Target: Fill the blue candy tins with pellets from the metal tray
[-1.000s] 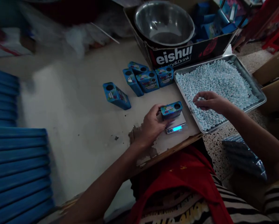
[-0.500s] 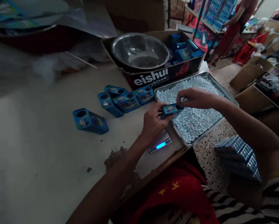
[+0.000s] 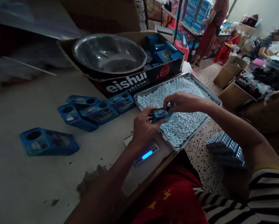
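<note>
My left hand (image 3: 144,126) is wrapped around a small blue printed candy box (image 3: 160,113), tilted over the near left edge of a metal tray (image 3: 176,148). My right hand (image 3: 180,102) bends its fingers down at the dark round hole in the box's end, pinched together; pale candies showed in its grasp a moment ago, now mostly hidden. Pale blue and white candies (image 3: 183,127) cover the tray under both hands. Below my left hand lies a flat digital scale (image 3: 147,155) with a lit blue display.
Several blue boxes (image 3: 99,112) with round holes stand left on the table (image 3: 48,174). Behind is a carton (image 3: 127,83) holding a steel bowl (image 3: 109,54) and more blue boxes. Shiny wrapped packs (image 3: 225,149) are stacked low at right. Two other people are farther back.
The view has swung to the right and closer, so the table things sit farther left. My right fingers have shifted in close against the box's hole; my left hand still holds the box.
</note>
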`<state>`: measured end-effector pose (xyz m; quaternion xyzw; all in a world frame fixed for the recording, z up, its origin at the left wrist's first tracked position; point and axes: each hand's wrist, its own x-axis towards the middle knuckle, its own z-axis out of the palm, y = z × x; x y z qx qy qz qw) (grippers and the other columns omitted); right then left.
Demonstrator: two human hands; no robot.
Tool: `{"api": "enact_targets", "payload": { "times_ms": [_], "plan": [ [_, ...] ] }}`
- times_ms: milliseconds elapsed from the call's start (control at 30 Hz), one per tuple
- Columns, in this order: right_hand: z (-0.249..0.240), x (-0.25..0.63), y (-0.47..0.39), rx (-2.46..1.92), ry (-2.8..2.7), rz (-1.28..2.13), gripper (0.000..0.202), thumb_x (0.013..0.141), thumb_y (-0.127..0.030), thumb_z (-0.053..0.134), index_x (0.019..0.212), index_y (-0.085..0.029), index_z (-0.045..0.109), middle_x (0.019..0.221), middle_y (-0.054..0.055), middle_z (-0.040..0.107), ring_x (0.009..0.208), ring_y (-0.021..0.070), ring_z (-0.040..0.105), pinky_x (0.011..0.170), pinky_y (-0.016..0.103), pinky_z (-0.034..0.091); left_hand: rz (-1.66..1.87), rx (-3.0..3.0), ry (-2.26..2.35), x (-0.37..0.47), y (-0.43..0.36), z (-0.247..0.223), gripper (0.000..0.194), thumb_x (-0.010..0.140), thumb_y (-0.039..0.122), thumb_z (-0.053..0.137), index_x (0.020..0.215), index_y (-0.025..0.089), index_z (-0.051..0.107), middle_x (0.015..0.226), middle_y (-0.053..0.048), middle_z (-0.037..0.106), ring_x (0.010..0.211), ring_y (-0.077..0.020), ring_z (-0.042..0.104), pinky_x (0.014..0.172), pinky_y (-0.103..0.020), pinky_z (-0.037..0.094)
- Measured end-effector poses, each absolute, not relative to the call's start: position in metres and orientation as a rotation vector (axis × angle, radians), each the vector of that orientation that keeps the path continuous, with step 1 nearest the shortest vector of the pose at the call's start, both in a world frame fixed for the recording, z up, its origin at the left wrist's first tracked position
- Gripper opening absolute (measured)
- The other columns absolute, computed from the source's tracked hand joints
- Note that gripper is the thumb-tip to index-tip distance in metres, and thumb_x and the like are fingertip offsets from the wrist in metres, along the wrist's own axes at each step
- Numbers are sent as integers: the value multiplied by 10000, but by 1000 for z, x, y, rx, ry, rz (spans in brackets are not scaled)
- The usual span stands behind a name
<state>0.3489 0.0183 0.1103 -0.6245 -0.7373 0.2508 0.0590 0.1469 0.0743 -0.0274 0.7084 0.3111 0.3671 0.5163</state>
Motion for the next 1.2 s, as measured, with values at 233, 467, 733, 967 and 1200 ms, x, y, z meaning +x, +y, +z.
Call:
{"api": "enact_targets", "payload": {
  "times_ms": [233, 467, 733, 967, 1200],
  "plan": [
    [102, 349, 20, -1936, -2128, 650, 322, 792, -85, 814, 1093, -197, 802, 913, -2, 721, 839, 154, 571, 784, 294, 382, 873, 1714, 738, 148, 72, -31, 433, 761, 361, 911, 1145, 235, 759, 998, -39, 826, 951, -274, 815, 917, -422, 695],
    [91, 366, 13, -1813, -1612, 938, 73, 808, -186, 797, 879, -179, 780, 764, -7, 705, 728, 133, 579, 714, 291, 444, 885, 1674, 762, 151, 67, -27, 443, 753, 389, 947, 1112, 233, 739, 999, -30, 821, 937, -262, 814, 900, -400, 700],
    [30, 405, -27, -1531, -115, 1140, 235, 756, -29, 779, 855, -192, 641, 779, 8, 616, 633, 87, 525, 501, 136, 455, 884, 1618, 874, 86, 67, -30, 460, 745, 444, 924, 1094, 231, 713, 1020, -29, 780, 934, -241, 789, 908, -369, 682],
    [16, 370, -36, -1426, -179, 1382, 332, 752, -4, 753, 1011, -188, 658, 857, -7, 623, 573, 36, 440, 444, 71, 381, 844, 1496, 1058, 20, 38, -48, 500, 784, 548, 912, 1105, 246, 675, 1058, -30, 764, 1016, -247, 777, 913, -344, 669],
    [32, 322, -19, -1591, -588, 1495, 222, 858, -247, 896, 973, -166, 725, 755, 12, 689, 519, 45, 419, 406, 152, 282, 827, 1598, 1077, 20, 17, -61, 360, 928, 406, 835, 1240, 292, 696, 1216, -44, 811, 1136, -264, 801, 1039, -412, 655]
  ]
}}
